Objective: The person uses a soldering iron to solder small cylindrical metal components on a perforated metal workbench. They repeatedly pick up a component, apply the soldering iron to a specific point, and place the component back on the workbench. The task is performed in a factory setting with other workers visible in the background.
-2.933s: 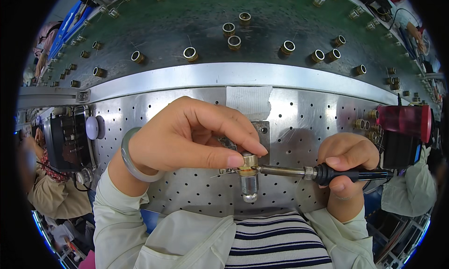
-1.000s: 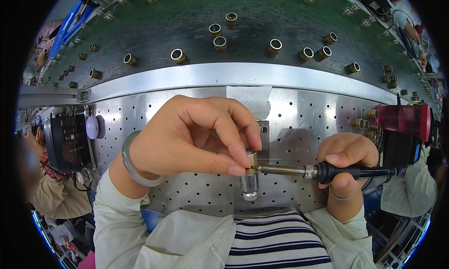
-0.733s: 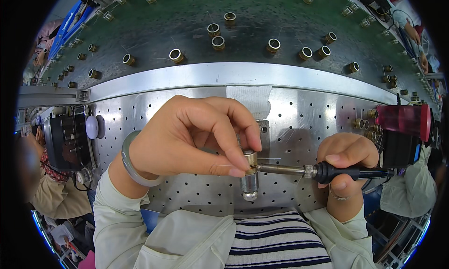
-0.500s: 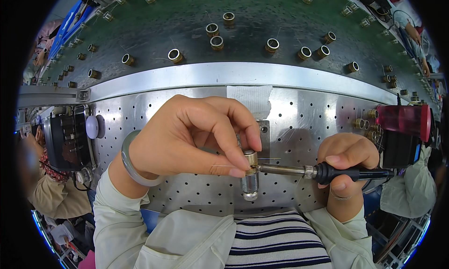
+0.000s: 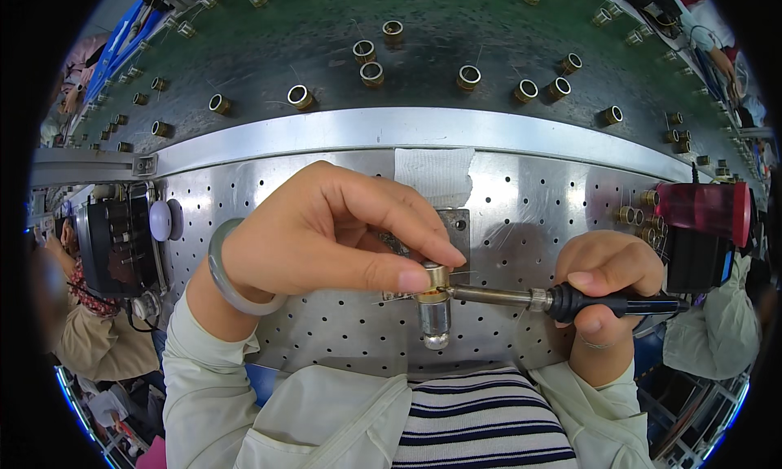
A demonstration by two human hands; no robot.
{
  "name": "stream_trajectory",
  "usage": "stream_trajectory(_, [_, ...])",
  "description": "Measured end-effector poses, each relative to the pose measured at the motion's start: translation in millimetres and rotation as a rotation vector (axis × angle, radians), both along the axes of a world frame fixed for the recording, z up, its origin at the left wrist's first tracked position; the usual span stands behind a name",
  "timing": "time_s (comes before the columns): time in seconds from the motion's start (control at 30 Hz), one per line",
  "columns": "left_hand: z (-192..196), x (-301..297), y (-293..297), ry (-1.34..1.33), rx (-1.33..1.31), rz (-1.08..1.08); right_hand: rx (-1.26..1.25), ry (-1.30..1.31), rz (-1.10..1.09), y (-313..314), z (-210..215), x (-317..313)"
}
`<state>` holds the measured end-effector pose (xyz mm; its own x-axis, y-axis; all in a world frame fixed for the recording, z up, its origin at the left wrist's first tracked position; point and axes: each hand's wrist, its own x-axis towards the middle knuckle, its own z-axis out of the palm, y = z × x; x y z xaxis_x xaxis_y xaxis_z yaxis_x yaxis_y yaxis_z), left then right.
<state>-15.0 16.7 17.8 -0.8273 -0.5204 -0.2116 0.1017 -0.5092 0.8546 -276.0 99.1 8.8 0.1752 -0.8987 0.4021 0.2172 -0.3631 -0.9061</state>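
My left hand (image 5: 342,233) pinches a small gold-and-silver cylinder (image 5: 434,278) between thumb and fingers; fine wires stick out near it. The cylinder sits upright on top of a shiny metal post (image 5: 435,318) with a rounded lower end. From the right, my right hand (image 5: 611,277) grips a soldering iron (image 5: 562,302) by its black handle. The iron lies nearly level, and its tip reaches the cylinder's right side just beside my left fingers. Whether the tip presses on a wire there is too small to tell.
Several similar cylinders (image 5: 372,74) stand on a green conveyor belt (image 5: 261,53) beyond a metal rail (image 5: 366,131). A white cloth (image 5: 434,176) lies on the perforated metal worktop (image 5: 326,330). A dark red and black device (image 5: 705,212) stands at right, with more cylinders (image 5: 639,216) beside it.
My left thumb has moved up and the index fingertip to the right, uncovering more of the gold cylinder. The soldering iron has barely moved. Cylinders on the belt have shifted slightly left.
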Motion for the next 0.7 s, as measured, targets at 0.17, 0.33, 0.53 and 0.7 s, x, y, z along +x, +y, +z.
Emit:
stream_trajectory(0.17, [3, -2, 0, -0.029, -0.001, -0.002, 0.019, -0.024, -0.031, 3, 1, -1])
stream_trajectory(0.33, [-5, -5, -3, 0.022, 0.012, -0.028, 0.073, -0.201, -0.027, 4, -3, -7])
stream_trajectory(0.53, [-2, 7, -6, -0.006, -0.020, 0.027, 0.034, -0.169, -0.053, 0, -6, 2])
stream_trajectory(0.7, [7, 58, -72, -0.380, -0.542, 0.564, 0.180, -0.177, -0.212, 8, 4, 10])
